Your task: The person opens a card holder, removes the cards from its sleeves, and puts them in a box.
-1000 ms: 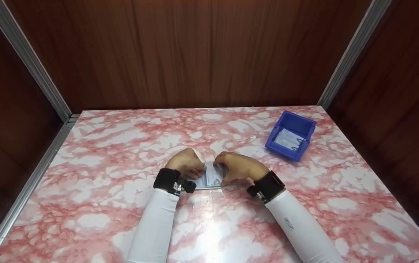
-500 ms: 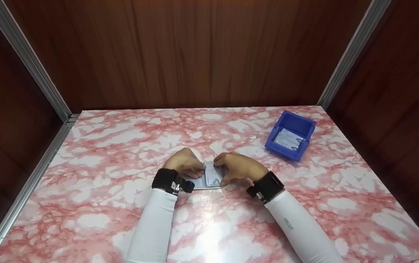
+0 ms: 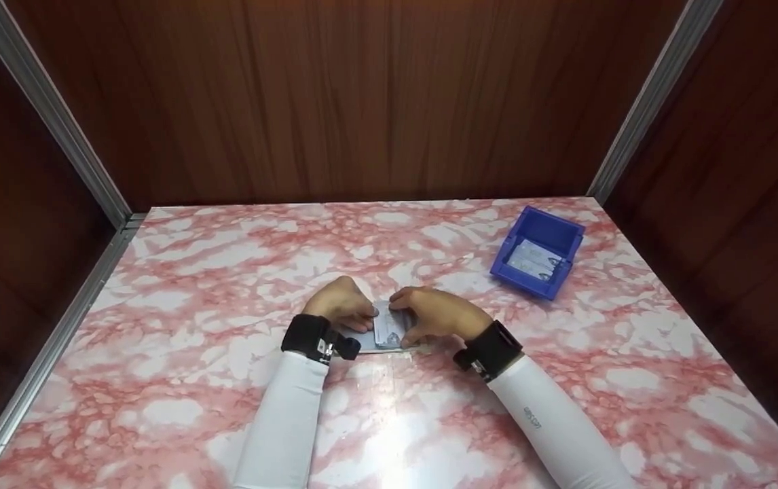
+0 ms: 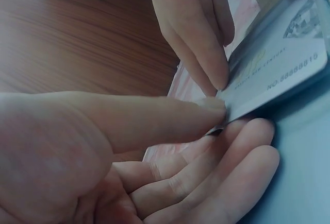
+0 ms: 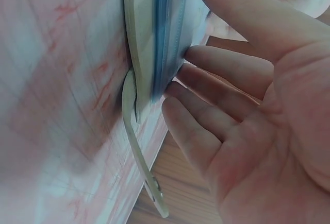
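A white printed card [image 4: 278, 54] with a number along one edge lies over an open card holder [image 5: 139, 38] in the middle of the table. The holder has a cream cover, clear bluish sleeves and a strap [image 5: 136, 141] with a metal snap. My left hand [image 3: 341, 302] pinches a corner of the card, thumb above and fingers below. From the other side, my right hand [image 3: 440, 309] grips the sleeves of the holder with curled fingers and thumb. Whether the card sits inside a sleeve is unclear.
A blue plastic bin [image 3: 555, 227] stands at the back right with several white cards [image 3: 535, 259] in it. Dark wood-grain panels [image 3: 375, 102] with metal corner posts enclose the red-and-white marbled table [image 3: 226, 272].
Over the last half second, my right hand has shifted slightly left, and the card and sleeves have moved with it. My left hand has barely moved. The bin stays in place.
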